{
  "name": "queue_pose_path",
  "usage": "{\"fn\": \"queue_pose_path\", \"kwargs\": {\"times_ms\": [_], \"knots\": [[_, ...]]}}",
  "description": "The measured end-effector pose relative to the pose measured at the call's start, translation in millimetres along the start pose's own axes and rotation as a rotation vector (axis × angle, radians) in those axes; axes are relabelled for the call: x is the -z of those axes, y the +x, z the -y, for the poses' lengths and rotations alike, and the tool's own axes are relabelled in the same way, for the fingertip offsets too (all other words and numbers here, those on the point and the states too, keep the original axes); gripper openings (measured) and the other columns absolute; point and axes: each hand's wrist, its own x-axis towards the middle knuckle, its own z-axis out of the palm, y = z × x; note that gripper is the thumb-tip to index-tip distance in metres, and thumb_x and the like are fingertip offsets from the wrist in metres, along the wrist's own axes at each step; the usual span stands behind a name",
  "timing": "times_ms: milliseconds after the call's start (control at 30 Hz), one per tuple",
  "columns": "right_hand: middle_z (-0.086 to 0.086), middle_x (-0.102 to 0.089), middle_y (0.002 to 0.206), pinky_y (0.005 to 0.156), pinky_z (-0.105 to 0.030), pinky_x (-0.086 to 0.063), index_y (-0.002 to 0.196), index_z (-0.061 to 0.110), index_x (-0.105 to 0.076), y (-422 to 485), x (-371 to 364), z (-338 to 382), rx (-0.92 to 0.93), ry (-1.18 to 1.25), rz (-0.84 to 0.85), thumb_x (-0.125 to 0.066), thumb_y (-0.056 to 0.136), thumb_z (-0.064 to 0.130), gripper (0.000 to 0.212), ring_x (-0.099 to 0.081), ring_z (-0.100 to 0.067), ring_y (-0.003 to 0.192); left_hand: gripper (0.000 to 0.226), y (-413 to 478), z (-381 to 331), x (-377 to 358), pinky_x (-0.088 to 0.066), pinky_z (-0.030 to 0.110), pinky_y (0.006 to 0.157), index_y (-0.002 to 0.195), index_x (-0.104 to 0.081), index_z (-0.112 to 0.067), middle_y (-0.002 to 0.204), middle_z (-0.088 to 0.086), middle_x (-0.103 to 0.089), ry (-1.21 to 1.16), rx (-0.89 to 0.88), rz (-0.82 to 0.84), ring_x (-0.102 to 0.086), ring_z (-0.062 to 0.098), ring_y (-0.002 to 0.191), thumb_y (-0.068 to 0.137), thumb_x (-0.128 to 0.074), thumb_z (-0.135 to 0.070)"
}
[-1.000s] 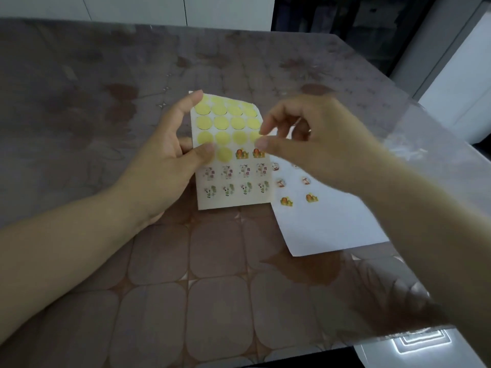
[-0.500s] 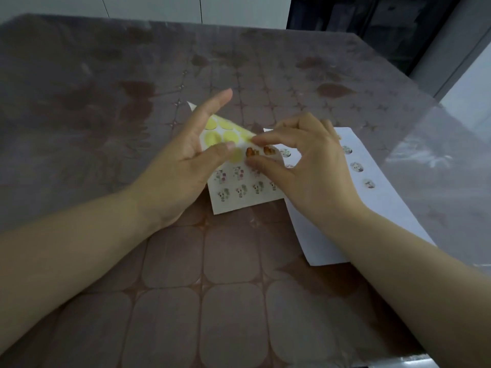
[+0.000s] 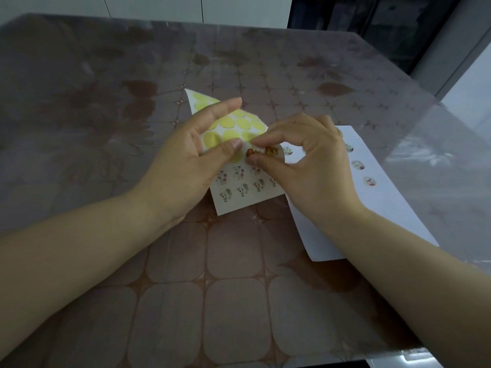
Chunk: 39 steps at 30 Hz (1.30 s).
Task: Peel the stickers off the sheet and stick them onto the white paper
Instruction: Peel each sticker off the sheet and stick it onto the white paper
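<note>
patterned table (image 3: pixel 233 301) nearest. white paper (image 3: pixel 393 208) lies flat at right, a few stickers (image 3: pixel 358 164) on it. sticker sheet (image 3: pixel 239 200) just left of it, far end curled; left hand (image 3: pixel 186 160) grips it, thumb on top. right hand (image 3: pixel 305 166) pinches an orange sticker (image 3: pixel 251 152) on the sheet.

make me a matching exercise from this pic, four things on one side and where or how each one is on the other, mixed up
Column one
1. left hand
2. right hand
3. white paper
4. sticker sheet

Column two
A. lies on the table at the right, with a few round stickers stuck on it
B. pinches at an orange sticker
C. holds the sheet by its left edge, thumb on top
D. bent, with yellow circles in its upper rows

Pairs: 1-C, 2-B, 3-A, 4-D
</note>
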Motion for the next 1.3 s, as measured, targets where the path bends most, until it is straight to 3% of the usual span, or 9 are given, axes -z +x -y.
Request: {"fn": "queue_pose_path", "kwargs": {"times_ms": [167,267,367,500,700,900,1067,1200,1300], "knots": [[0.019,-0.061,0.086,0.090,-0.028,-0.032,0.080,0.031,-0.071,0.0,1.3,-1.6,0.031,-0.001,0.024,-0.074,0.074,0.030,0.007,-0.047,-0.006,0.088,0.042,0.7,2.4,2.7,-0.052,0.022,0.084,0.126,-0.053,-0.027,0.133,0.002,-0.055,0.015,0.016,-0.020,-0.062,0.009,0.109,0.091,-0.054,-0.003],[0.022,-0.061,0.083,0.092,-0.020,-0.029,0.080,0.032,-0.070,0.2,3.7,-3.2,0.008,0.030,0.071,-0.073,0.076,0.031,0.005,-0.045,0.002,0.087,0.043,2.3,6.3,7.0,-0.050,0.032,0.095,0.127,-0.054,-0.029,0.137,0.001,-0.053,0.044,0.049,-0.041,-0.055,0.016,0.122,0.090,-0.060,-0.008],[0.033,-0.057,0.078,0.090,-0.030,-0.037,0.082,0.036,-0.068,2.0,7.9,-4.7,-0.088,0.106,0.142,-0.073,0.078,0.029,0.009,-0.046,0.001,0.089,0.045,2.7,7.5,9.4,-0.045,0.042,0.103,0.128,-0.054,-0.028,0.138,0.002,-0.051,0.068,0.071,-0.050,-0.051,0.019,0.126,0.086,-0.062,-0.013],[0.024,-0.057,0.090,0.096,-0.033,-0.036,0.100,0.035,-0.068,3.5,7.4,-5.6,-0.124,0.089,0.183,-0.072,0.078,0.032,0.022,-0.049,-0.007,0.099,0.044,2.6,7.0,8.3,-0.048,0.043,0.100,0.130,-0.052,-0.024,0.135,0.005,-0.053,0.060,0.082,-0.044,-0.056,0.020,0.120,0.092,-0.057,-0.005],[0.019,-0.051,0.090,0.096,-0.039,-0.034,0.086,0.035,-0.072,1.1,4.9,-3.2,0.006,0.044,0.148,-0.069,0.074,0.035,0.012,-0.043,-0.007,0.092,0.046,3.5,8.7,9.4,-0.042,0.045,0.105,0.125,-0.055,-0.032,0.135,-0.001,-0.054,0.104,0.080,-0.042,-0.049,0.020,0.128,0.082,-0.062,-0.019],[0.028,-0.056,0.088,0.095,-0.043,-0.036,0.082,0.042,-0.064,2.1,9.9,-2.9,0.041,0.085,0.189,-0.068,0.077,0.032,0.012,-0.046,-0.002,0.097,0.049,4.7,11.9,12.7,-0.041,0.046,0.105,0.125,-0.055,-0.038,0.137,0.002,-0.053,0.127,0.094,-0.020,-0.048,0.023,0.129,0.079,-0.063,-0.024],[0.021,-0.061,0.093,0.101,-0.022,-0.025,0.075,0.045,-0.063,3.7,10.9,-3.6,-0.072,0.162,0.240,-0.072,0.077,0.031,0.017,-0.052,-0.009,0.106,0.056,3.3,8.8,12.5,-0.040,0.046,0.106,0.129,-0.051,-0.041,0.136,0.001,-0.052,0.165,0.103,0.003,-0.049,0.020,0.128,0.077,-0.066,-0.025],[0.020,-0.060,0.091,0.081,0.000,-0.030,0.072,0.039,-0.065,4.2,12.4,-2.6,-0.209,0.230,0.268,-0.074,0.076,0.029,0.015,-0.050,0.010,0.094,0.079,1.6,5.0,8.7,-0.050,0.028,0.094,0.135,-0.043,-0.036,0.130,0.000,-0.057,0.146,0.132,0.045,-0.060,0.010,0.113,0.068,-0.082,-0.025],[0.021,-0.062,0.082,0.075,0.001,-0.032,0.071,0.036,-0.065,4.4,13.2,-3.0,-0.259,0.262,0.276,-0.073,0.077,0.028,0.013,-0.053,0.006,0.089,0.096,-0.2,1.7,5.4,-0.053,0.024,0.089,0.135,-0.039,-0.036,0.124,-0.002,-0.061,0.169,0.145,0.089,-0.064,0.008,0.106,0.054,-0.086,-0.017]]}}
